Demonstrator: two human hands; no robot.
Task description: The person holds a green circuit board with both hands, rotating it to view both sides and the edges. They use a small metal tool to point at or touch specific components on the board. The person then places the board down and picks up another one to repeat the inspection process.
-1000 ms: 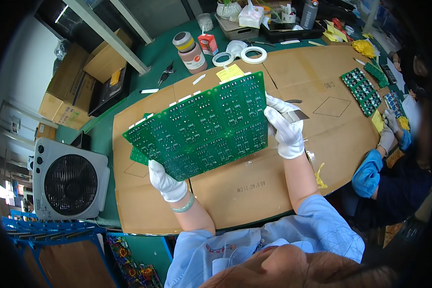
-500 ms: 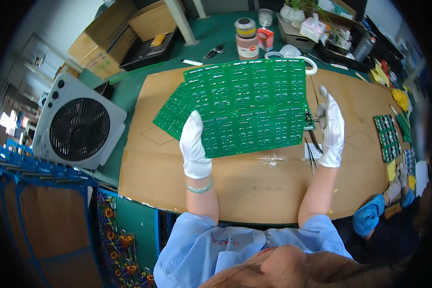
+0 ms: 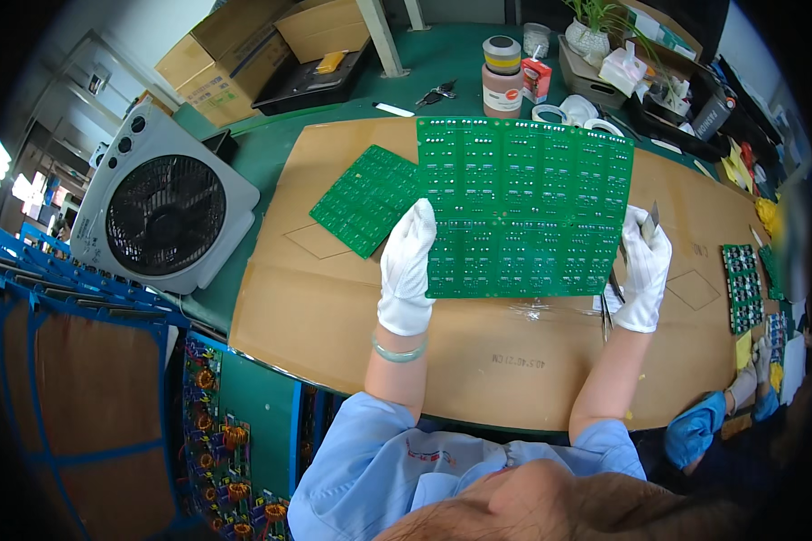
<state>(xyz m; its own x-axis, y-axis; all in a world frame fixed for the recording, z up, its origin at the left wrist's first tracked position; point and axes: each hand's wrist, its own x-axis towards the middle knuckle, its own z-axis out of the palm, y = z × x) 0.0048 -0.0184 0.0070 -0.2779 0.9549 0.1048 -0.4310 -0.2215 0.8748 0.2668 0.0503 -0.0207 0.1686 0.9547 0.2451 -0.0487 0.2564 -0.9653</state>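
Observation:
In front of me a large green circuit board panel is held up, its face covered with rows of small solder points. My left hand, in a white glove, grips its left edge. At the right edge is my right hand, gloved too, fingers closed on the panel's side. A grey pointed thing shows at those fingers; its kind I cannot make out. Another green circuit board panel lies tilted on the cardboard sheet, partly behind my left side of the raised one. Tweezers lie below my right hand.
A grey box fan stands at the left. Jars, tape rolls and a potted plant line the back. Small populated boards lie at the right, near a co-worker's gloved hands. A blue rack stands lower left.
The raised panel has moved right in the view and now stands straighter, uncovering more of the lying panel. My right hand, apart from the panel before, has closed at its right edge.

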